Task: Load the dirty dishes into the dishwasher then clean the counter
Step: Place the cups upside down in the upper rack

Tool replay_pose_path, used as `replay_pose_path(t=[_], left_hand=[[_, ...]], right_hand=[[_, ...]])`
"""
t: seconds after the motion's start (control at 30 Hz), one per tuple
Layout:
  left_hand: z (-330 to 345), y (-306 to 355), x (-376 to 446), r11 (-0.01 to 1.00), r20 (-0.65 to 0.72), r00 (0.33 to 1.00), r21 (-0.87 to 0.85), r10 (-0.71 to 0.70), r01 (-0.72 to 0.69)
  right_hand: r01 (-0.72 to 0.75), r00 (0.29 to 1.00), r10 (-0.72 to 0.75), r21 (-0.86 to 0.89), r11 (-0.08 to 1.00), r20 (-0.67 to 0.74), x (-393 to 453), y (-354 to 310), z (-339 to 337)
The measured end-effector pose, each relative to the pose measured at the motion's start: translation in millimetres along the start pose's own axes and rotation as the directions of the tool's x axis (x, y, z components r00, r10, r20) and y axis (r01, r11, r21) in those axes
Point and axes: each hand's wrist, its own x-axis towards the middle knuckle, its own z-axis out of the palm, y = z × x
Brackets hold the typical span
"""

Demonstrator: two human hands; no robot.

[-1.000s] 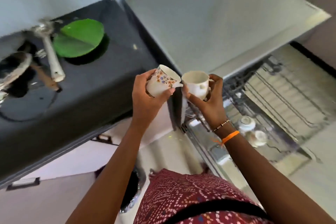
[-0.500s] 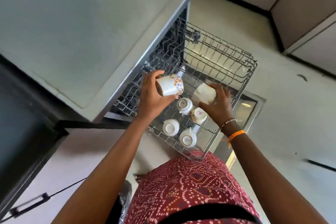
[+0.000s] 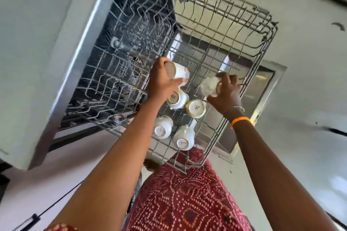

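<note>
Four cups already sit base-up near the rack's front edge to drain, so we tip ours likewise: left hand fingers curled round the patterned cup, right hand gripping the white cup.

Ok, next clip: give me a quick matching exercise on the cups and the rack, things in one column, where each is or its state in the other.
Things:
1. floral cup
2. plain cup
3. four cups
4. rack

Place or state:
A. pulled out of the dishwasher
B. held in the right hand
C. upside down in the rack
D. held on its side in the left hand

Pairs: 1-D, 2-B, 3-C, 4-A
</note>
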Motion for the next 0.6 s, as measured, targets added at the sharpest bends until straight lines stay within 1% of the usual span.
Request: replay_pose_path(t=[0.1,0.2,0.33,0.4,0.5,0.6], left_hand=[[19,4,13,0.987,0.067,0.993,0.117,0.099,-0.106],[37,1,21,0.953,0.141,0.972,0.213,0.187,-0.215],[52,-4,21,0.936,0.161,0.972,0.284,0.169,-0.209],[54,-5,20,0.937,0.182,0.969,0.276,0.166,-0.212],[51,-8,16,0.962,0.214,0.963,0.183,0.162,-0.203],[47,-12,11,0.973,0.218,0.964,0.143,0.150,-0.183]], right_hand=[[0.024,1.000,-0.023,-0.061,0.998,0.019,10,4,10],[0.044,0.999,-0.041,-0.130,0.991,0.027,16,6,16],[0.037,0.999,-0.032,-0.185,0.982,0.029,20,5,20],[0.039,0.999,-0.035,-0.176,0.984,0.029,21,6,21],[0.072,0.995,-0.059,-0.177,0.982,0.080,20,5,22],[0.071,0.997,-0.066,-0.148,0.986,0.043,18,2,21]])
